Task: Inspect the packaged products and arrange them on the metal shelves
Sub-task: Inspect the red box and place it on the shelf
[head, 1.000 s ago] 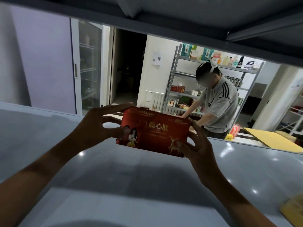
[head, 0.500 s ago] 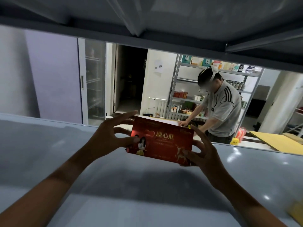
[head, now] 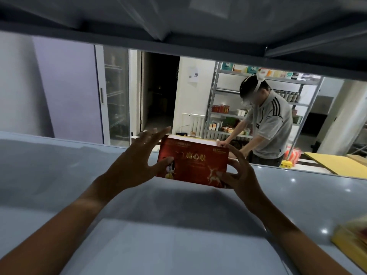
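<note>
A red box (head: 195,162) with gold lettering and a deer picture stands on its long edge near the far edge of the grey metal shelf (head: 59,175). My left hand (head: 137,161) is at the box's left end, thumb on its front face, fingers spread behind the top corner. My right hand (head: 241,173) grips the right end, thumb on the front lower corner and fingers curled round the side. The box's printed front faces me.
The shelf above (head: 178,22) hangs low over my hands. A yellow package (head: 353,241) lies at the shelf's right edge. Beyond the shelf a person (head: 266,124) bends over a table before stocked metal racks (head: 224,116). A yellow board (head: 333,163) lies to the right.
The box has moved a little farther in and to the right, and now sits lower on the shelf. My left fingers have opened wider along its left end.
</note>
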